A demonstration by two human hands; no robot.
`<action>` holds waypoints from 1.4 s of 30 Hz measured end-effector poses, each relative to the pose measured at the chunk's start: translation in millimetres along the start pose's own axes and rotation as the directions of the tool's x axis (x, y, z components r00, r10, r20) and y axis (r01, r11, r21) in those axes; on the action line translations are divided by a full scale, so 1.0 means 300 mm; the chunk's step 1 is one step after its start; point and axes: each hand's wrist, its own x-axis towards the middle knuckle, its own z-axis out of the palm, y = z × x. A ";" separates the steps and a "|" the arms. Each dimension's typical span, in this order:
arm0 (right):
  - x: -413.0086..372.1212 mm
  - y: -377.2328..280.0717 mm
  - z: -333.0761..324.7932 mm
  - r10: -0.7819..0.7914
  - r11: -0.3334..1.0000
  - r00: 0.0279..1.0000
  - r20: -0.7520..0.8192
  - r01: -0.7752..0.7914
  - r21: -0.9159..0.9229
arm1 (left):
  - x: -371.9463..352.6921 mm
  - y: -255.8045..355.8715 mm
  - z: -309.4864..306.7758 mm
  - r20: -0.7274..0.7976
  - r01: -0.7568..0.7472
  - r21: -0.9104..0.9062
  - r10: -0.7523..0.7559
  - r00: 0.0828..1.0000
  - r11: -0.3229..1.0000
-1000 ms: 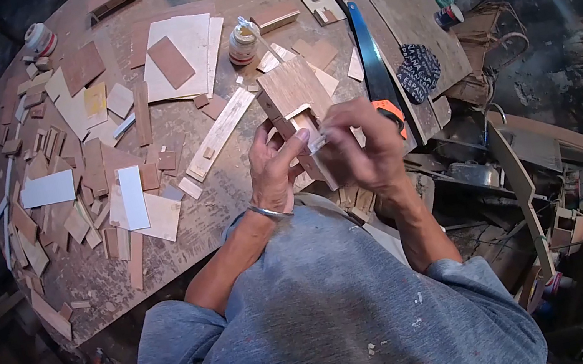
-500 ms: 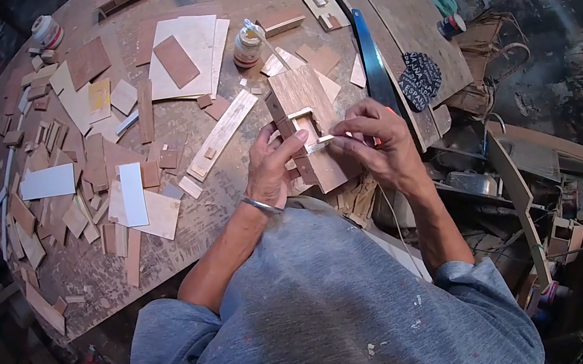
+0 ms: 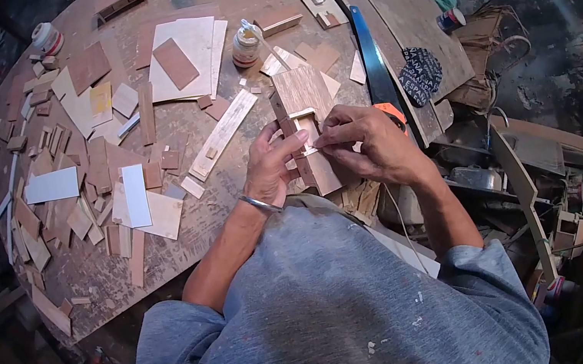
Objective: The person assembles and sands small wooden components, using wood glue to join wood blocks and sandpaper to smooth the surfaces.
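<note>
A small wooden box-like piece [image 3: 302,88] with a light-edged rectangular opening lies at the table's front edge. My left hand [image 3: 271,164] grips its left side, thumb at the opening. My right hand [image 3: 366,139] is pinched at the opening's right side, its fingertips close to my left thumb; the thin light strip between them is mostly hidden. Just behind the box stands an open glue jar [image 3: 247,48] with a stick or brush in it.
Wood offcuts [image 3: 101,161] and white pieces [image 3: 136,196] cover the table's left side. A handsaw [image 3: 373,58] with an orange handle lies right of the box. A long light strip [image 3: 225,135] is left of it. Cluttered shelving [image 3: 538,162] stands at the right.
My right hand has moved slightly left, closer to the opening, and the thin strip that showed at its fingertips is now mostly covered. More of the saw's orange handle shows.
</note>
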 end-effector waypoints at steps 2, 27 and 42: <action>0.003 -0.001 -0.007 0.005 1.000 0.999 0.035 -0.004 -0.016 | 0.002 -0.006 -0.003 0.009 -0.004 0.004 0.004 1.000 1.000; -0.007 0.028 -0.045 -0.125 0.972 0.991 0.048 0.113 0.207 | -0.001 -0.020 -0.028 0.084 0.131 -0.055 -0.126 0.988 0.990; -0.036 0.018 -0.030 -0.167 0.985 0.981 0.099 0.171 -0.033 | -0.033 -0.003 -0.006 0.099 0.195 -0.140 -0.183 0.978 0.971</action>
